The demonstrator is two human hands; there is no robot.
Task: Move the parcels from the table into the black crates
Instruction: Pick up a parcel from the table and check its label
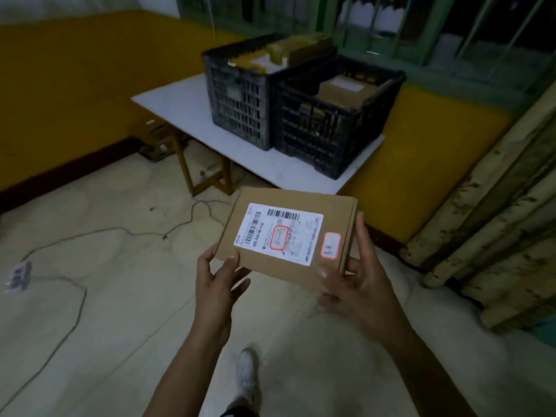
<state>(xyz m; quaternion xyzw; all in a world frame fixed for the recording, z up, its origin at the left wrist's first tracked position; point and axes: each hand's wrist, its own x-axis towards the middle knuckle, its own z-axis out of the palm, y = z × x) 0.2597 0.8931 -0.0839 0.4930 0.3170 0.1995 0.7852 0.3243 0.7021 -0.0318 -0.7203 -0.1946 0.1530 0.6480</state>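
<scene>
A flat brown cardboard parcel (pixel 301 201) is held in the air between both hands at the centre of the view, over a pale tiled floor (pixel 126 341). It is short of the white table (pixel 177 106), which stands at 12 o'clock from it. The parcel's top face carries a white shipping label (pixel 278 234) with barcodes, and a small red-bordered sticker (pixel 330 245) sits just beside the label at 3 o'clock.

The left hand (pixel 215 284) grips the near left corner: its thumb lies on the top face and its fingers curl underneath. The right hand (pixel 358 284) holds the near right corner, with its thumb pressed on top and one long finger stretched up along the parcel's right edge.

On the table two black crates stand side by side, touching. The left crate (pixel 240 100) is filled to its rim with yellow and white packages. The right crate (pixel 328 136) holds brown boxes, one of them with a white label facing up.

At 9 o'clock a grey cable (pixel 79 308) snakes across the floor to a power strip (pixel 18 273). At 6 o'clock — between the forearms — a white shoe (pixel 246 374) shows. At 3 o'clock stands a worn, cream-painted ribbed fixture (pixel 496 236) against the yellow wall (pixel 75 85), and green-framed windows (pixel 421 31) run behind the crates.
</scene>
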